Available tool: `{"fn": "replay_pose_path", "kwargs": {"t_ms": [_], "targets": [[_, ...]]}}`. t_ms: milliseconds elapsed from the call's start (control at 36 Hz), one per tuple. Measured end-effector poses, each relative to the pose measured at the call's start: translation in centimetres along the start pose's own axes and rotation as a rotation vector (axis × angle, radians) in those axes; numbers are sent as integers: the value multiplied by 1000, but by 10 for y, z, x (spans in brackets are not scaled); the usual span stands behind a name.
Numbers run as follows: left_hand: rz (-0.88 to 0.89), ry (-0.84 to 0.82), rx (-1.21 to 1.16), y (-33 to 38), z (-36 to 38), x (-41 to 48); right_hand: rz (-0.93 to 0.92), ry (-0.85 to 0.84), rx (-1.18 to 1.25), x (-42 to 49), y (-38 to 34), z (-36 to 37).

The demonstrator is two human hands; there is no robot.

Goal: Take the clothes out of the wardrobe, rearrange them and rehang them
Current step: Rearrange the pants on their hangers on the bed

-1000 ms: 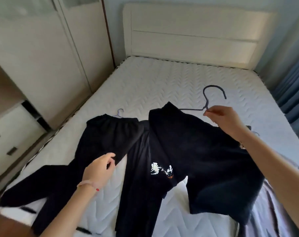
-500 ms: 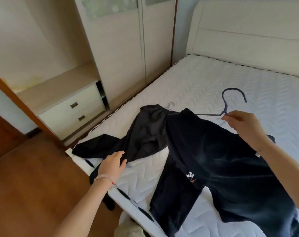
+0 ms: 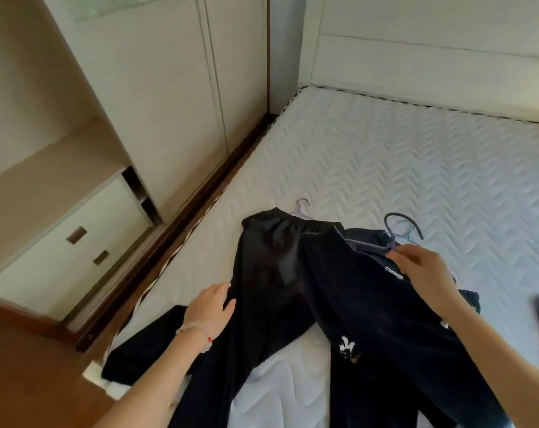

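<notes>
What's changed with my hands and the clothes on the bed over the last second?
The right hand has lowered the dark hanger and the printed black garment toward the mattress. The left hand stays on the black trousers, the pale hanger still underneath.

A person is leaning over a bare quilted mattress (image 3: 416,168) with dark clothes spread on it. The left hand (image 3: 211,307) is resting flat on the edge of black trousers (image 3: 271,273), whose waistband is lying toward the far side with a pale hanger (image 3: 302,208) poking out. The right hand (image 3: 422,270) is pinching the neck of a dark hanger (image 3: 401,223) carrying a black top (image 3: 385,319) with a small white print. A wardrobe (image 3: 157,88) is standing along the left.
</notes>
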State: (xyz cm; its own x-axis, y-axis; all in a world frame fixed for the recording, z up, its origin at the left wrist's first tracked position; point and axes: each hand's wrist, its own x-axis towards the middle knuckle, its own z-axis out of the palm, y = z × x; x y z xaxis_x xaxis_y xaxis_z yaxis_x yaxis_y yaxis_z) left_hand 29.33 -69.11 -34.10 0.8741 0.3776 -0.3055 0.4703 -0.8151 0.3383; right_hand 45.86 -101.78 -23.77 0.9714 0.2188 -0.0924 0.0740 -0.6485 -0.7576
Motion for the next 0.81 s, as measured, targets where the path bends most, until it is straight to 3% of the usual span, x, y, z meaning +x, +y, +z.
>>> {"fn": "replay_pose_path", "kwargs": {"t_ms": [222,417,806], "targets": [[-10,-188,-196,-15,-24,152,117,39,-80,63,6,58],[-78,-191,-421,-4,-7,277,167,79,-117,129,42,93],[65,-212,-12,-9,99,454,257,86,-95,218,154,162]]}}
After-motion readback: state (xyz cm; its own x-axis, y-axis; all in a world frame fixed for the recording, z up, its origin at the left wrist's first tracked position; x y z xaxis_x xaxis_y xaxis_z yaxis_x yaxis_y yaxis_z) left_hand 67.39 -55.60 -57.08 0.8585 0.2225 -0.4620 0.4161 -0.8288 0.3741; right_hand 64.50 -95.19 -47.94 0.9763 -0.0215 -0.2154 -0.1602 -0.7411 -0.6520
